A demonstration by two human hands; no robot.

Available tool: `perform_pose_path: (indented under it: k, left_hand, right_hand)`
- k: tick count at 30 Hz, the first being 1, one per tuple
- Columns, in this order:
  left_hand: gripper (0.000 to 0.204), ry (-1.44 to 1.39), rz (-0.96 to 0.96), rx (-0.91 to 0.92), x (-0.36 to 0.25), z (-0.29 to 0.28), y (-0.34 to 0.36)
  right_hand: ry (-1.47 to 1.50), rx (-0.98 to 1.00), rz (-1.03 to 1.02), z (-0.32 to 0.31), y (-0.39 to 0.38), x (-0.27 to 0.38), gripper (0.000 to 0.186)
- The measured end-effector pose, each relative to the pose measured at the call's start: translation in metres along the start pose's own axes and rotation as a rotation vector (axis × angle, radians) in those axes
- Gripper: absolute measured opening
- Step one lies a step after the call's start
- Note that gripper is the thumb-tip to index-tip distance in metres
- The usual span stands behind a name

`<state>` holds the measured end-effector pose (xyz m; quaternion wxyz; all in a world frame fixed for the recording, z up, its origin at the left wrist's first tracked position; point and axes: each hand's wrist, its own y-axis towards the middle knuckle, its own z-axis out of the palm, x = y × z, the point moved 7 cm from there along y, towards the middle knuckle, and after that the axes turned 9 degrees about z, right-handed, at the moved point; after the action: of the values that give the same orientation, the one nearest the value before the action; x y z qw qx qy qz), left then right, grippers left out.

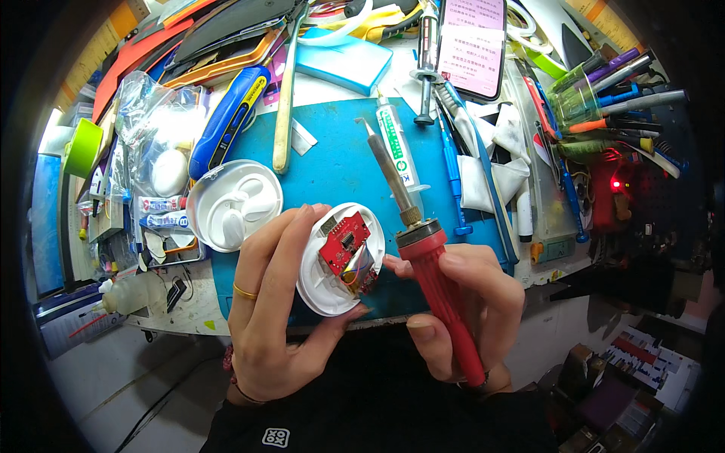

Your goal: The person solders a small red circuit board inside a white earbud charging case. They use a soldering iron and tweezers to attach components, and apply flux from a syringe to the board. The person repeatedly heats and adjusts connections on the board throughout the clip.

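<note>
The left hand [270,325] grips a round white case [314,278] containing a red circuit board [343,243]; beside it, the right hand [483,294] clasps a soldering iron [425,257]. Beyond them lie a green-labelled syringe [395,140] and a phone [473,51] showing text.

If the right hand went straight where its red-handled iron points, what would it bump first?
Probably the light blue block, beyond the iron tip, but depth is unclear.

There's room over the blue mat [326,151] between wooden handle [283,132] and soldering iron [420,241]; white shell [219,200] blocks the left.
</note>
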<state>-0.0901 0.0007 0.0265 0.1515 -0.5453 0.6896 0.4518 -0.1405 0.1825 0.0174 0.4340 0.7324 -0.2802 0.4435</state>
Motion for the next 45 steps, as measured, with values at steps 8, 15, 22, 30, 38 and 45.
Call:
perform_pose_path:
  k: [8, 15, 22, 30, 38, 45]
  left_hand:
    - [0.084, -0.173, 0.007, -0.152, 0.01, -0.003, -0.004]
    - [0.093, -0.283, -0.065, -0.082, 0.02, -0.001, -0.01]
    - [0.096, -0.27, -0.043, -0.033, 0.018, 0.0, -0.01]
    - [0.096, -0.234, -0.026, -0.019, 0.017, 0.0, -0.01]
    - [0.095, -0.188, 0.0, -0.032, 0.015, -0.002, -0.009]
    - [0.093, -0.187, 0.017, -0.03, 0.015, -0.002, -0.008]
  right_hand:
    - [0.164, -0.03, -0.108, -0.025, -0.015, 0.006, 0.055]
    - [0.17, -0.079, -0.087, -0.027, -0.022, -0.005, 0.039]
    - [0.166, 0.0, -0.109, -0.024, -0.024, -0.002, 0.042]
    - [0.045, 0.075, -0.169, -0.018, -0.019, 0.001, 0.043]
    - [0.069, 0.049, -0.195, -0.02, -0.02, 0.002, 0.042]
    - [0.07, 0.024, -0.169, -0.018, -0.019, 0.001, 0.041]
